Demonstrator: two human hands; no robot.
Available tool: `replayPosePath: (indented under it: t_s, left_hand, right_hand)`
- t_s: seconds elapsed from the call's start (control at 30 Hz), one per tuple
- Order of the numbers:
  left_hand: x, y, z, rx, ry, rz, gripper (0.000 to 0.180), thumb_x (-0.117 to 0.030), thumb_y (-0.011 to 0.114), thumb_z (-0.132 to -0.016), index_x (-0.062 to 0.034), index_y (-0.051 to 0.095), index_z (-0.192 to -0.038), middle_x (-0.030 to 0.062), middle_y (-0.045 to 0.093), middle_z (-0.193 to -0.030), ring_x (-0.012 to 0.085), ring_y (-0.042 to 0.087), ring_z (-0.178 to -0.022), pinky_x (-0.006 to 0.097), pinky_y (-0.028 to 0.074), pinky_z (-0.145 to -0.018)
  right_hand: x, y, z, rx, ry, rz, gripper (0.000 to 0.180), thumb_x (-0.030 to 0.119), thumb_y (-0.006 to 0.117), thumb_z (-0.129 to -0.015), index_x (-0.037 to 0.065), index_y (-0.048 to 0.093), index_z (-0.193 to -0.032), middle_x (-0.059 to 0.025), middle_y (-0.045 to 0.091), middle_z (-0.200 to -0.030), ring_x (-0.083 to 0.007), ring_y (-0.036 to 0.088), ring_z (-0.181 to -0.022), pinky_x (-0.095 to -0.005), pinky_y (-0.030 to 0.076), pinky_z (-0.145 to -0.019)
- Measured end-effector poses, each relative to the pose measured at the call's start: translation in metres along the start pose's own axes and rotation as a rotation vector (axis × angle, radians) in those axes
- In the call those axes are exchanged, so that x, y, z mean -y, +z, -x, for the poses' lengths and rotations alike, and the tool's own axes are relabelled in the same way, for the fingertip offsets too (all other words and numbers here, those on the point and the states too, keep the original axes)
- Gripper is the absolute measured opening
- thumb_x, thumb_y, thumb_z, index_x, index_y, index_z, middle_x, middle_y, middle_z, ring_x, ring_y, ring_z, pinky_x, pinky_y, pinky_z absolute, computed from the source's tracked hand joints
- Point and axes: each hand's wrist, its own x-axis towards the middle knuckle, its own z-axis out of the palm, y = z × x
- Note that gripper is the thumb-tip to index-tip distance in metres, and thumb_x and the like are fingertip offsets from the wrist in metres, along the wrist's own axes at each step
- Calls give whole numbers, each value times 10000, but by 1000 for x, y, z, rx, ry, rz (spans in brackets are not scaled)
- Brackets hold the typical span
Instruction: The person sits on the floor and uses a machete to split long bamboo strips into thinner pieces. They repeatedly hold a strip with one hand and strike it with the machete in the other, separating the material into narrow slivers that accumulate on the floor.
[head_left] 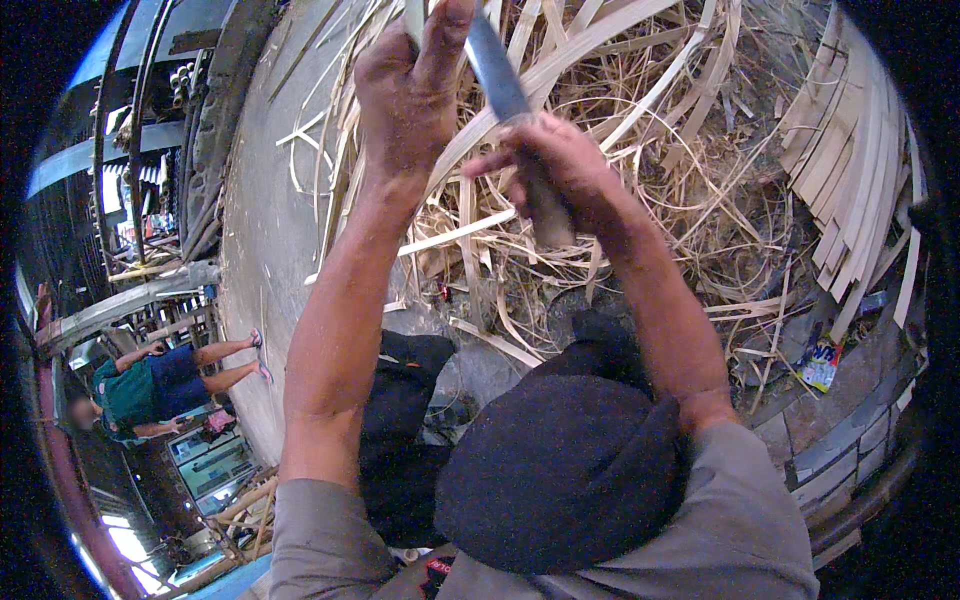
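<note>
My right hand is wrapped round the handle of a knife, a little blurred. The handle's butt sticks out below my palm, and the broad grey blade points up and left toward my left hand. My left hand is raised at the top of the view, closed with the thumb upward. A pale strip, seemingly bamboo, shows beside that thumb; most of it is cut off by the frame's edge. The blade lies just right of my left thumb; whether it touches the strip I cannot tell.
Tangled shavings and thin strips cover the ground under my hands. A stack of flat pale slats lies at the right, near a colourful packet. At the far left, a person in a green shirt stands on the grey floor.
</note>
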Motion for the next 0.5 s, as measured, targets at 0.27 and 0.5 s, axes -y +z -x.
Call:
replayPosePath:
  t_s: [0.27, 0.5]
  left_hand:
    - [-26, 35, -29, -82, 85, 18, 370, -296, 617, -983, -27, 580, -732, -2, 469, -551, 65, 427, -560, 300, 340, -500]
    - [-32, 28, -61, -219, 187, -75, 478, -388, 589, -994, -39, 496, -680, -37, 375, -571, 79, 328, -571, 317, 280, -500]
  right_hand:
    - [-49, 58, 23, -95, -33, 825, 336, 257, 566, -910, -44, 470, -1025, -233, 647, -750, -313, 665, -631, -457, 508, -593]
    - [-33, 49, 40, -60, 57, 505, 300, 253, 556, -953, -26, 474, -1025, -134, 605, -728, -213, 634, -633, -391, 502, -560]
